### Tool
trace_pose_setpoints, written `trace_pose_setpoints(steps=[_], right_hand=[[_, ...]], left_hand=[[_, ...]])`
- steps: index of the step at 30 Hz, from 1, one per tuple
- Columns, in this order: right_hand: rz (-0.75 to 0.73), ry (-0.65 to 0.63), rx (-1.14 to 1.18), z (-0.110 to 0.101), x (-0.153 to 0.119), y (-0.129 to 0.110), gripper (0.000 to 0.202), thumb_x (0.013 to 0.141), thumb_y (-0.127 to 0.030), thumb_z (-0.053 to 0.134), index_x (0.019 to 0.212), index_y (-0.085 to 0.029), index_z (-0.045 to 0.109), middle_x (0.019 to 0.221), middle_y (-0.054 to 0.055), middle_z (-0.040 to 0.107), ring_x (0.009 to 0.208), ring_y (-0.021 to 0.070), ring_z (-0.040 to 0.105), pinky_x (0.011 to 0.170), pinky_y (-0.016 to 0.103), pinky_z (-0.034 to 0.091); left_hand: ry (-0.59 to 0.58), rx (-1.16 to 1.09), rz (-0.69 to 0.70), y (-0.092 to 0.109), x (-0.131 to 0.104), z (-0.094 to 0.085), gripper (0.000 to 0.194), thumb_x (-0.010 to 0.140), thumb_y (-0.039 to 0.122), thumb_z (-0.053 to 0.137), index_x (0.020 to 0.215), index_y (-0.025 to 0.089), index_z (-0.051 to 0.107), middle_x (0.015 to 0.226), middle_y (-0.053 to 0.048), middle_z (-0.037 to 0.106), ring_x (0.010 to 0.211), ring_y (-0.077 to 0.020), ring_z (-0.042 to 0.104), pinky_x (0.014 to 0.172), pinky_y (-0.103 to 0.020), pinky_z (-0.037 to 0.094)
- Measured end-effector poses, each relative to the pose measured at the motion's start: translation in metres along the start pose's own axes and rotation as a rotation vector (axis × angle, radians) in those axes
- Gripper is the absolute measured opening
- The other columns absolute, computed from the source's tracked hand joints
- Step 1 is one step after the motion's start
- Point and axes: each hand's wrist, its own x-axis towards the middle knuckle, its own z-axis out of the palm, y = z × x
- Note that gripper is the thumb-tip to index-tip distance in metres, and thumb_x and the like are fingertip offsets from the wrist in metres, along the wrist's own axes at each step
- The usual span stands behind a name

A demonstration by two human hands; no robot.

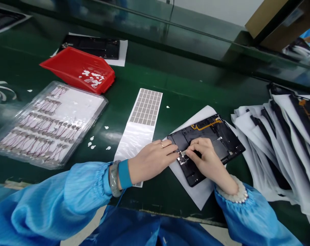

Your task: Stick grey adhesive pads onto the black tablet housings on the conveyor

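A black electronic device housing [228, 145] lies at a slant on a sheet of white paper [201, 198]. An orange flex cable [207, 125] runs along its far part, and a small circuit board [182, 159] sits near its left edge. My left hand [155, 159] rests its outstretched fingers at that left edge, beside the board; its thumb is hidden. Over the board, my right hand [203, 155] is closed in a pinch. A small pale piece shows at those fingertips, too small to name.
Left of the hands lies a sheet of grey rectangular stickers [146, 107]. Farther left are a clear tray of wired round parts [52, 126] and a red bin [78, 68] with white scraps. Paper-interleaved black housings [272, 147] stand stacked at right. Small white tabs [93, 147] dot the green table.
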Motion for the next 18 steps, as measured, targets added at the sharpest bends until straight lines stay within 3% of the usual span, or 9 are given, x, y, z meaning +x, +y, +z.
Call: trace_pose_setpoints(steps=[18], right_hand=[[0.013,0.035,-0.12,0.0053,0.0024,-0.0021,0.018,0.084,-0.024,0.056,0.067,-0.022,0.061,0.084,0.005,0.059,0.092,0.0246,0.045,0.085,0.044,0.037]], left_hand=[[-0.005,0.01,-0.016,-0.0001,0.0002,-0.0002,0.019,0.094,0.016,0.044,0.106,0.017,0.059,0.108,-0.005,0.061,0.099,-0.0208,0.055,0.077,-0.033,0.047]])
